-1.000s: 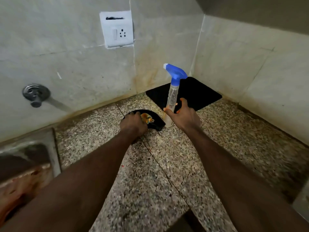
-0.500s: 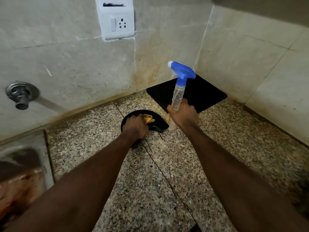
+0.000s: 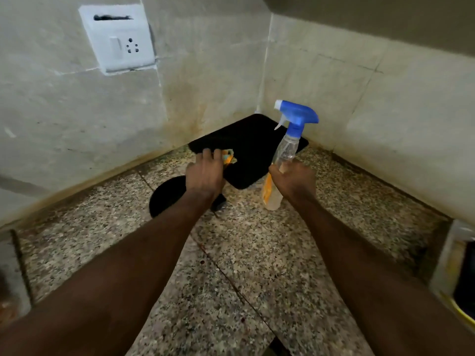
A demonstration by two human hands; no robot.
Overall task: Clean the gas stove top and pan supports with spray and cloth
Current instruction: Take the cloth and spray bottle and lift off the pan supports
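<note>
A clear spray bottle [image 3: 286,147] with a blue trigger head stands upright over the speckled granite counter [image 3: 257,253]. My right hand [image 3: 293,181] is closed around its lower body. Whether its base touches the counter, I cannot tell. My left hand [image 3: 205,170] reaches forward with its fingers on a small orange and teal cloth [image 3: 228,156]. The cloth lies at the near left edge of a black rectangular mat [image 3: 254,147] in the corner. A flat round black piece [image 3: 167,194] lies on the counter, partly hidden under my left wrist.
Stained pale walls meet in the corner behind the mat, with a white switch and socket plate [image 3: 118,39] on the left wall. A metal sink rim [image 3: 10,265] shows at the left edge. A pale-framed dark object [image 3: 460,273] sits at the right edge.
My left hand has moved with the cloth from the round black piece forward to the edge of the black mat. My right hand has carried the spray bottle a little to the right.
</note>
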